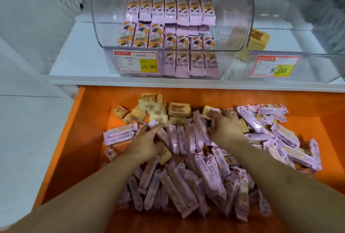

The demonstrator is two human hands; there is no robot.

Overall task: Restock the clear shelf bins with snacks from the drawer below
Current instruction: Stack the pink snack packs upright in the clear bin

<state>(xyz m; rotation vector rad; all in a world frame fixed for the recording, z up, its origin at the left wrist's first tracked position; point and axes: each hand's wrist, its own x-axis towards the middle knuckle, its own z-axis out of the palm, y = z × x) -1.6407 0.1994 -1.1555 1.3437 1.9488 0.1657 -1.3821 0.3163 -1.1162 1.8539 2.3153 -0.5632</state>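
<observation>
two hands work the orange drawer (89, 120), which is pulled out under the white shelf (78, 46) so the loose stock lies directly below its bin. the left hand (147, 143) and right hand (225, 130) press in from either side of a row of upright pink snack packs (184, 135), fingers curled against the end packs, likely to lift the row as one block. the clear bin (186, 27), marked 15.80 (137, 63), holds tidy rows of the same packs with room left. tan cake packs (151, 102) at the back probably suit the neighbouring bin (308, 64).
</observation>
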